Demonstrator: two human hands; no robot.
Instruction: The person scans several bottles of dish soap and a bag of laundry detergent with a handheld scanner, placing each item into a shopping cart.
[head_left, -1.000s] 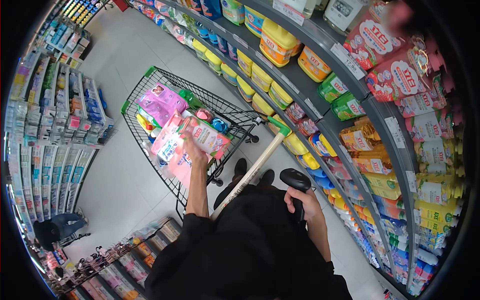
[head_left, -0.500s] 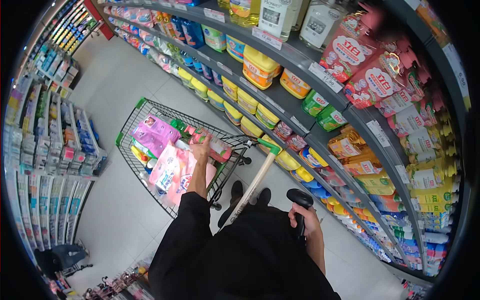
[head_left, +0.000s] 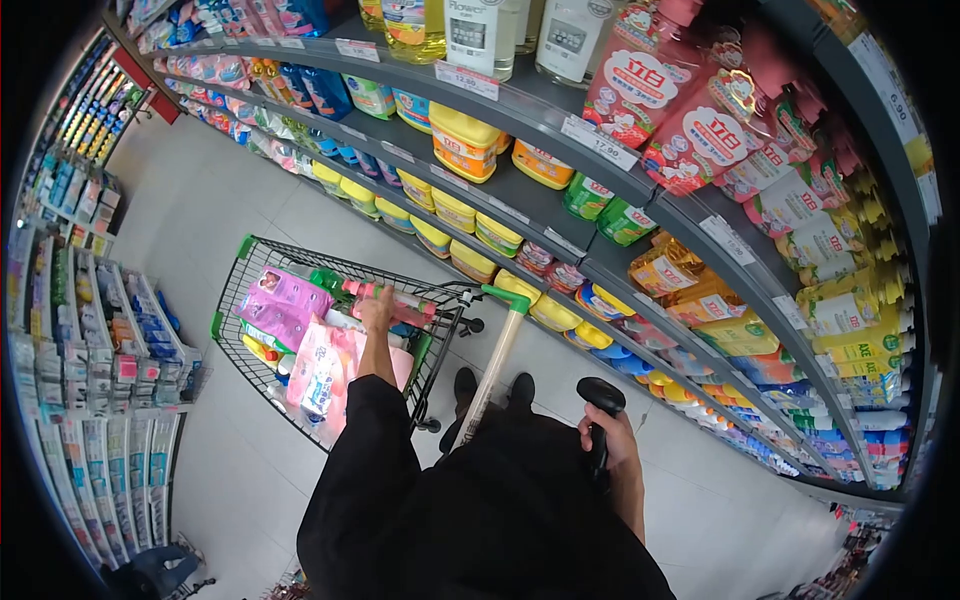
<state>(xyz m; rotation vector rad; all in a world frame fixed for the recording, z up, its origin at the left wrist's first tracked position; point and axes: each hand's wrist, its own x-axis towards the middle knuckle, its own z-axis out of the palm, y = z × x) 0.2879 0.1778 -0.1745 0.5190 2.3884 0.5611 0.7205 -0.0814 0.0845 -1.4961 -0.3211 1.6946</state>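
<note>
My left hand (head_left: 377, 308) reaches down into a wire shopping cart (head_left: 238, 322), its fingers closed around a pink bottle (head_left: 412, 306). Beside it in the cart lie a purple pack (head_left: 283, 303), a green bottle (head_left: 324, 280) and a large pink-and-white pack (head_left: 328, 362). The cart's pale push bar (head_left: 487, 385), with a green end, runs between my body and the shelves. Gripped in my right hand (head_left: 612, 438), off to the side, is a black handle (head_left: 600, 400) with a rounded top; what it belongs to is hidden.
Long store shelves (head_left: 545, 120) with bottles, pouches and yellow tubs run along the right. Pink pouches (head_left: 640, 85) hang over the near shelf. Racks (head_left: 110, 350) of small packs line the left, and another person (head_left: 155, 572) is at the lower left.
The pink bottle now lies flatter in the cart, still under my left hand. My view has shifted, moving the shelves left and up. My right hand keeps its hold on the black handle.
</note>
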